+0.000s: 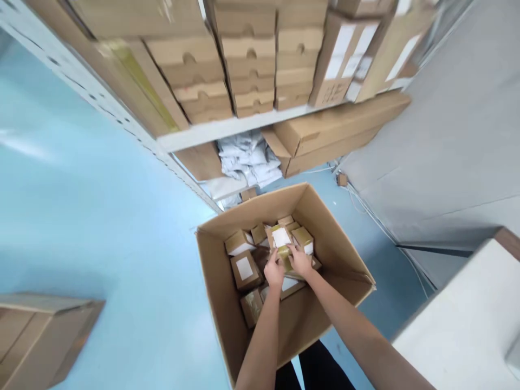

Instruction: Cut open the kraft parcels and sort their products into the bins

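Blue floor [134, 238]; left hand [274, 269], right hand [301, 262] down in carton [215, 281], grips curled round box [281, 237].

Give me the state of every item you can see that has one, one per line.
Large carton: open-topped, partly filled with small boxes.
Box between the hands: white label facing up, yellowish tape across it.
Left hand: fingers bent, at that box.
Right hand: fingers bent, at that box.
Pale bags: crumpled, heaped.
Shelf boxes: stacked.
Long carton: lying flat.
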### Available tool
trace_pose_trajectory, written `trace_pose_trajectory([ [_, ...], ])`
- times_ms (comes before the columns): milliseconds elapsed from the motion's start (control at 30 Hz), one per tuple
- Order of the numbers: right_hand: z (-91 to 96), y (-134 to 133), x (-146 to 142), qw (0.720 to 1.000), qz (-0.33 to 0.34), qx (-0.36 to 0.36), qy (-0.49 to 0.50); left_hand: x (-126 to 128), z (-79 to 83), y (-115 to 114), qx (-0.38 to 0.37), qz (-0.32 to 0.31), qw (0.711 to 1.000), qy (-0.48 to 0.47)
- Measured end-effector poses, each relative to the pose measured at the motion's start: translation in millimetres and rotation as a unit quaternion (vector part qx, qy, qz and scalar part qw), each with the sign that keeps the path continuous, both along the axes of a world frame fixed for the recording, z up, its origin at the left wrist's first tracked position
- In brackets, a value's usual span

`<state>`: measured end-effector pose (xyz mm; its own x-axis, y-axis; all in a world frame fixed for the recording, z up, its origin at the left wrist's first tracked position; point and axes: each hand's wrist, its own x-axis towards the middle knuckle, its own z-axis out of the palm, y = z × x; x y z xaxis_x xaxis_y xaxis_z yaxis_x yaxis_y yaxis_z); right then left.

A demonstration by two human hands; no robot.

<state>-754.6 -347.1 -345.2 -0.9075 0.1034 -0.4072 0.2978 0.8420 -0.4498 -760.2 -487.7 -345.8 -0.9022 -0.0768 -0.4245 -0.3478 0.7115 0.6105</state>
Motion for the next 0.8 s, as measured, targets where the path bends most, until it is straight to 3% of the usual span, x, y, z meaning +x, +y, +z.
trace_pose_trajectory([
  [167,111.8,-2.2,22.8,0.993,-0.052,-0.013,0.101,4.9,111.0,-9.4,0.029,-0.067,0.991,0.108],
  [233,140.6,-3.1,45.4,0.986,-0.09,-0.008,0.139,14.1,144.4,-10.4,0.049,-0.108,0.983,0.137],
  [333,167.1,-2.8,88.2,0.965,-0.161,0.01,0.205,33.6,181.6,-5.4,0.08,-0.182,0.964,0.178],
  [467,194.7,14.8,152.2,0.938,-0.238,0.042,0.247,68.9,215.8,21.0,0.1,-0.272,0.933,0.215],
  [600,223.7,56.0,236.2,0.91,-0.312,0.077,0.26,127.6,241.7,75.4,0.118,-0.365,0.894,0.232],
  [700,233.5,91.2,326.3,0.869,-0.391,0.098,0.288,199.4,254.2,131.9,0.139,-0.437,0.854,0.248],
  [800,229.9,118.8,438.4,0.813,-0.473,0.125,0.315,296.7,257.5,189.5,0.152,-0.514,0.81,0.237],
])
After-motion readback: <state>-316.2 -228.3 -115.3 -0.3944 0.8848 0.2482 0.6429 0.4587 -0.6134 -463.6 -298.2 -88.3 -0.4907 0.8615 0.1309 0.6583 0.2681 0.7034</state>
